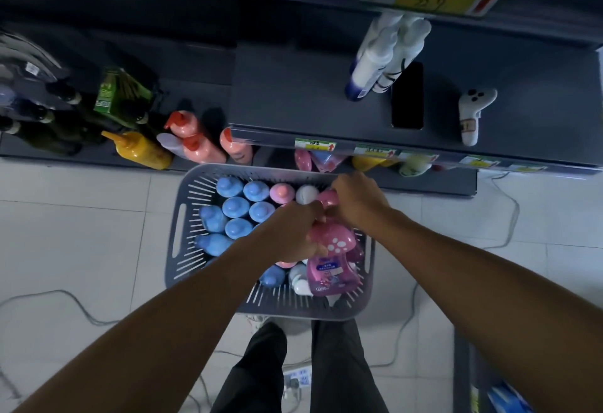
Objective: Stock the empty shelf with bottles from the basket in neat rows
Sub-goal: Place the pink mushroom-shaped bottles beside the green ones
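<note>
Pale tiled floor (81, 217) — dim light, trailing cables (509, 217).

Shop clutter around the aisle
A black phone (407, 96) lies flat near a white game controller (472, 116); cables (509, 213) trail across the tiled floor (81, 217).

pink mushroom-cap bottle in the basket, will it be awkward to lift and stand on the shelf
The pink mushroom-cap bottle looks like rigid glossy plastic, so probably stiff but a bit slippery. Its wide cap over a narrower neck suggests it is top-heavy and may tip when set down. The left hand grips near the cap, which likely gives a secure hold.
</note>
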Motion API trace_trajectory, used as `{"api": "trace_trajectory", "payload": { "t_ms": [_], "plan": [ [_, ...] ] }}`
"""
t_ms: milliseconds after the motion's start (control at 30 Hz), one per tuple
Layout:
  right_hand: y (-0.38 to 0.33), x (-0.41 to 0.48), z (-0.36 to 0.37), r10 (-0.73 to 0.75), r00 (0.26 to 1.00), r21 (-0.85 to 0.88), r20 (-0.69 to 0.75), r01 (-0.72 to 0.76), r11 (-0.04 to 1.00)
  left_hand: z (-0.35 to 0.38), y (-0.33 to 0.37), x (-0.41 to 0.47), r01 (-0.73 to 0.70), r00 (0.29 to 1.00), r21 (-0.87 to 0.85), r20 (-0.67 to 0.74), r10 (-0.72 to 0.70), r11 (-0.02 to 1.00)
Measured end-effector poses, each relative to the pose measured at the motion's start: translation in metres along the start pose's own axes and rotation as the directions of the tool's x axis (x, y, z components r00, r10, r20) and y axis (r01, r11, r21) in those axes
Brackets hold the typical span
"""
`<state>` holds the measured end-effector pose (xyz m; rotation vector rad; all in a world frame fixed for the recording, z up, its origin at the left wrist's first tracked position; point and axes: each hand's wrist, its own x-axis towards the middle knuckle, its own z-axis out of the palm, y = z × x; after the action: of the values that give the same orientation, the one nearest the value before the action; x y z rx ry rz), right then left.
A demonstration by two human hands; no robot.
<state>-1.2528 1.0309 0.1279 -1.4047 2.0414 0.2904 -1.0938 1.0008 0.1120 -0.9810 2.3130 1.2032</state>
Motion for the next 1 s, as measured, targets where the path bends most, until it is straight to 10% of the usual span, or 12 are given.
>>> {"api": "trace_trajectory", "payload": {
  "t_ms": [1000],
  "plan": [
    [-0.034,-0.205,-0.215,-0.261,0.79,-0.249,-0.554,0.142,0.958,-0.241,0.141,-0.178,-0.215,0.884,0.528,-0.251,0.394,0.821]
  ]
}}
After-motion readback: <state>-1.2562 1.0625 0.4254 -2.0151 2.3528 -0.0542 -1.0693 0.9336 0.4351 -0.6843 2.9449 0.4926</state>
